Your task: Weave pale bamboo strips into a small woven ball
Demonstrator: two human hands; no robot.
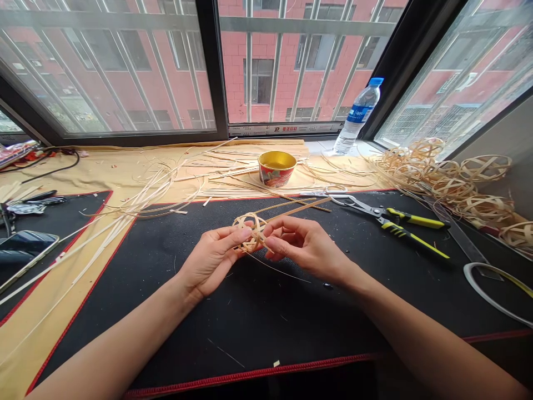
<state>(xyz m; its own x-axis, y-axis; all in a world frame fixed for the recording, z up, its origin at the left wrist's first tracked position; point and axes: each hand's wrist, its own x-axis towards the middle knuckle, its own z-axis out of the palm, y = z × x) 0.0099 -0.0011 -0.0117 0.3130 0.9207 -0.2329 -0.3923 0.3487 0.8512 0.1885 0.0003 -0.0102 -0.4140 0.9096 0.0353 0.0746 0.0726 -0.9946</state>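
While the left hand (212,261) and right hand (306,247) pinch a small woven bamboo ball (249,232) between them, above the black work mat (250,328), its long bamboo strips (291,208) run ahead of the right hand, yellow-handled pliers (385,219) lying farther right.

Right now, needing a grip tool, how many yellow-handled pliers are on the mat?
1: the yellow-handled pliers, on the black mat right of the woven bamboo ball; none look hidden.
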